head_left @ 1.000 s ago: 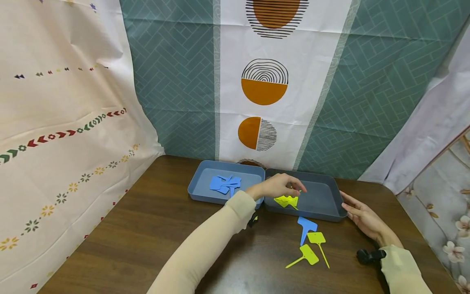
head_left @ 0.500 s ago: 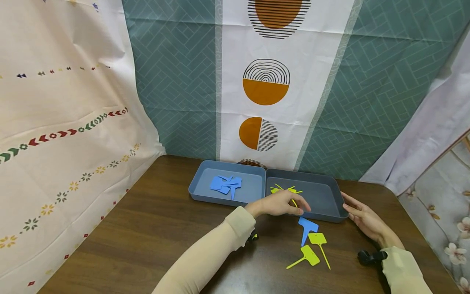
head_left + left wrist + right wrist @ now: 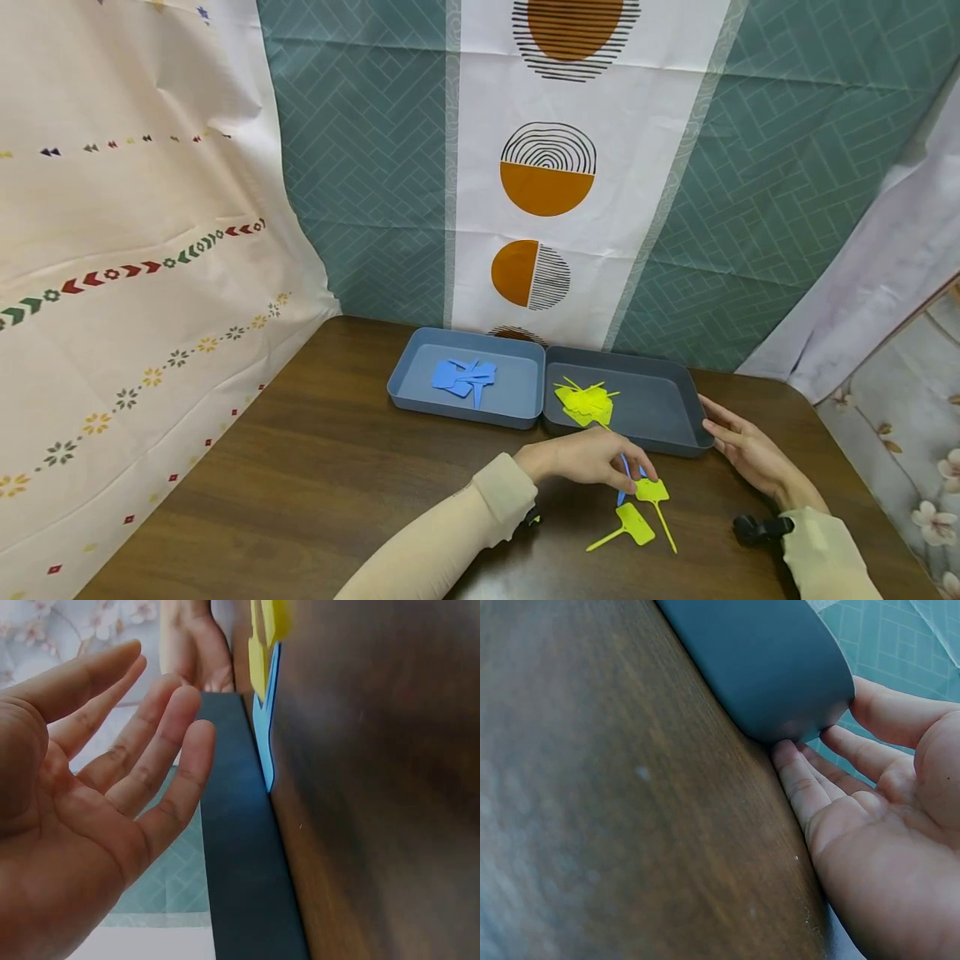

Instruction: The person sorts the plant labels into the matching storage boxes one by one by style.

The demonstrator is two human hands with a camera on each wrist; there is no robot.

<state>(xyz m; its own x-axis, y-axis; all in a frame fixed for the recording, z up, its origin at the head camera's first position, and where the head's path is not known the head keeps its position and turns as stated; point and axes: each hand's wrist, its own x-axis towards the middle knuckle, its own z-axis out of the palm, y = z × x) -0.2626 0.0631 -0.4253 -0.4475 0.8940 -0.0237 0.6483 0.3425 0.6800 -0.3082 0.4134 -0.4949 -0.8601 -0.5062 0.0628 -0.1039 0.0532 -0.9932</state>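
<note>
My left hand (image 3: 581, 457) is low over the table in front of the dark grey tray (image 3: 663, 404), its fingertips right at a yellow plant label (image 3: 657, 490). In the left wrist view its fingers are spread loosely and hold nothing. A blue plant label (image 3: 264, 735) lies against the tray's front wall, mostly hidden by that hand in the head view. A second yellow plant label (image 3: 636, 524) lies nearer the front. My right hand (image 3: 750, 454) rests at the tray's right end; in the right wrist view its extended fingers (image 3: 799, 780) touch the outer corner.
Several yellow plant labels (image 3: 588, 406) are heaped at the left of the dark tray. Beside it stands a blue-grey tray (image 3: 411, 385) with a pile of blue plant labels (image 3: 467, 377). Curtains (image 3: 360, 167) hang behind the wooden table (image 3: 300, 483).
My left hand has come from over the dark tray toward the front, to the loose labels, uncovering the yellow heap. The right hand stays at the tray's end.
</note>
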